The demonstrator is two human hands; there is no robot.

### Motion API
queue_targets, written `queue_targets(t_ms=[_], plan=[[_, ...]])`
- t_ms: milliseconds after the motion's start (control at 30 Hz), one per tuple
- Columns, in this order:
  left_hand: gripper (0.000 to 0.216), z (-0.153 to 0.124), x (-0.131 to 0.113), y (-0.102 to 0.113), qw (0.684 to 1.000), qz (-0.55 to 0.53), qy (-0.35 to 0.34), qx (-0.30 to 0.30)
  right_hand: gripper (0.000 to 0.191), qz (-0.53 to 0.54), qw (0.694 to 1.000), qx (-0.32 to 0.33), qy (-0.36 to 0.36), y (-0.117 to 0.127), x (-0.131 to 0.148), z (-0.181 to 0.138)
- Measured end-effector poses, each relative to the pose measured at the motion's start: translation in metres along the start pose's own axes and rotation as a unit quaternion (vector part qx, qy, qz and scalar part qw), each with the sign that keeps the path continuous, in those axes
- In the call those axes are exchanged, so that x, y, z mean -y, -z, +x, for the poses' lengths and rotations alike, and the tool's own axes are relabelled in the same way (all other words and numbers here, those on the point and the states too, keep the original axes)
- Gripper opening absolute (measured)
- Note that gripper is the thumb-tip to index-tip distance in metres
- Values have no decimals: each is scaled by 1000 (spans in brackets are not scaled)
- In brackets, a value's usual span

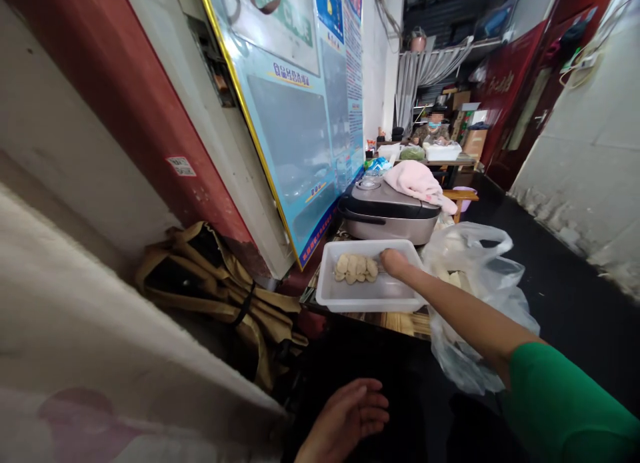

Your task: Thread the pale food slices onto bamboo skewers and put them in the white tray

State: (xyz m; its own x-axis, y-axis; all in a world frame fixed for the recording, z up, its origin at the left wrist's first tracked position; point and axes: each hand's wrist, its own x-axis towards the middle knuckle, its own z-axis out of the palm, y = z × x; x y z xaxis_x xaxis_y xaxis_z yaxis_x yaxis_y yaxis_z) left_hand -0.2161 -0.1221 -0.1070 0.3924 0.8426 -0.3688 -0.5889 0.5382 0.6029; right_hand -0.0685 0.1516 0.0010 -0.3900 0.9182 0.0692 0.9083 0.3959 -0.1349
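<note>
My right hand [393, 261] reaches out over the white plastic tray [350, 296], its fingers curled at the tray's right side beside a small pile of pale dumplings [356, 268]. Whether it holds one I cannot make out. My arm wears a green sleeve. My left hand [350, 420] hangs low near my lap, fingers loosely apart, holding nothing. A clear plastic bag [480, 276] with more pale pieces inside sits just right of the tray, under my forearm.
A grey rice cooker [387, 213] with a pink cloth [417, 181] on its lid stands behind the tray. A tan bag [215, 283] leans against the left wall under a blue poster [305, 116]. A seated person [434, 126] works at a far table.
</note>
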Motion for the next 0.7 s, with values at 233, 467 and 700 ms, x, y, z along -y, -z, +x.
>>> queue_targets(t_ms=[233,467,700], plan=[[27,0,4,-26,994,103,-15,-33,24,99,987,-6,128,25,33,-112],[29,5,36,-29,970,235,-19,-54,27,110,990,-42,75,-59,31,-232],[20,48,47,-21,840,479,-205,-151,26,3,995,-61,-75,-93,-35,-221]])
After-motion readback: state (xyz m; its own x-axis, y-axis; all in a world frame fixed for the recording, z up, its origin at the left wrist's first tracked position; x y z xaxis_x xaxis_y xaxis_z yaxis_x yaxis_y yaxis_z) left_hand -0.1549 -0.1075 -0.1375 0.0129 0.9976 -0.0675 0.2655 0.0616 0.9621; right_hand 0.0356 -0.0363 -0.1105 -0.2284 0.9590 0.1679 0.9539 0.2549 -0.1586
